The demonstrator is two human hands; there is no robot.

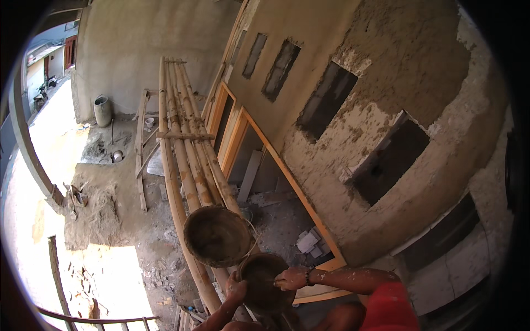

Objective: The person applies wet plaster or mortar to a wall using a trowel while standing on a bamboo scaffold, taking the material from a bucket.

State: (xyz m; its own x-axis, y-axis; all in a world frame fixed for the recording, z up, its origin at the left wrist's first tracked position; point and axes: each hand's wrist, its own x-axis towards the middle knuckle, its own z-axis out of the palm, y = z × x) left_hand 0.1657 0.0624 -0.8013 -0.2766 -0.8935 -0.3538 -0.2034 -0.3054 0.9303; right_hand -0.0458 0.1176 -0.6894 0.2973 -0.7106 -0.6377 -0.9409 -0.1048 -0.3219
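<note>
My left hand [236, 289] grips the rim of a dark round bucket [257, 307] close in front of me. Over the right side of this bucket my right hand [291, 278] is closed, with its fingers pointing inward. What it holds is too small to make out. A dark bracelet circles the right wrist. Just beyond stands a second, wider bucket [191, 246] with grey-brown mortar inside and a thin wire handle at its right. Both buckets rest on a scaffold walkway of bamboo poles [175, 151].
A partly plastered wall [326, 165] with several dark window openings rises at the right, above an orange wooden frame [287, 176]. Far below lie a sand heap [99, 215], a grey drum [102, 111] and rubble. A wooden crosspiece [185, 136] spans the poles.
</note>
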